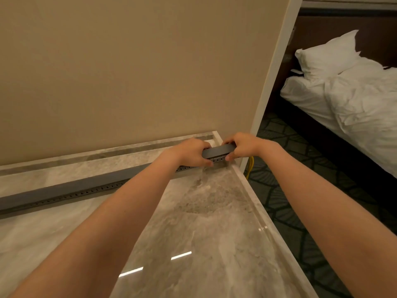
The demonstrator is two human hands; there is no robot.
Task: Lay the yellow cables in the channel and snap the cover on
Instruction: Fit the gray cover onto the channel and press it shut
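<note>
Yellow cables (250, 166) show only as a short stretch hanging down past the right corner of the counter, just below the right hand (242, 145); how many strands there are is too fine to tell. They come out of the right end of one grey channel (64, 193), which lies lengthwise on a glossy marble counter (204, 233), parallel to the beige wall (129, 72) and a little out from it. One grey cover (218, 152) sits along the channel's top, above its slotted side wall. Both hands are at the right end. The left hand (191, 152) has its fingers curled over the far edge of the cover and its thumb on the near side; the right hand grips the very end of the cover the same way, so a short piece of cover shows between them. Whether that end is fully seated cannot be told. To the right, beyond the wall's edge, dark patterned carpet (285, 201) runs to one bed (354, 104) with rumpled white linen and one pillow (328, 54).
</note>
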